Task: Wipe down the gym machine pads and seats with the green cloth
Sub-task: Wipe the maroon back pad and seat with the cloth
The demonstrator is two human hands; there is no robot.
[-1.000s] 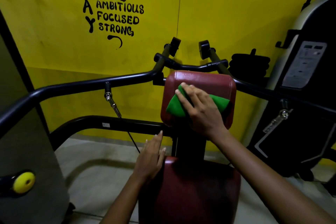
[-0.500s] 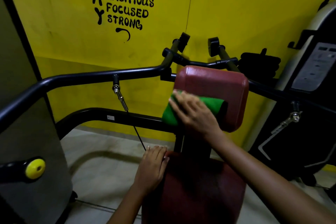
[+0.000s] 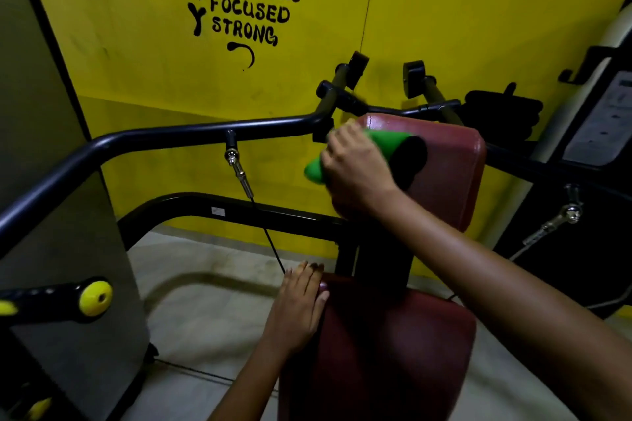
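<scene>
A dark red back pad (image 3: 451,174) stands upright above a dark red seat (image 3: 393,359) on a black gym machine. My right hand (image 3: 355,167) presses a folded green cloth (image 3: 383,143) against the upper left part of the back pad; the cloth sticks out on both sides of my hand. My left hand (image 3: 297,308) rests with straight fingers on the seat's left edge.
Black frame bars (image 3: 191,137) curve across the left, with a cable end (image 3: 236,164) hanging from them. A yellow-capped handle (image 3: 92,297) juts out at the left. The yellow wall (image 3: 461,10) is close behind. Another machine (image 3: 598,133) stands at the right.
My right hand has slid the cloth to the left and then up the back pad. My left hand settled onto the seat's left edge and stays there. The camera shifted closer.
</scene>
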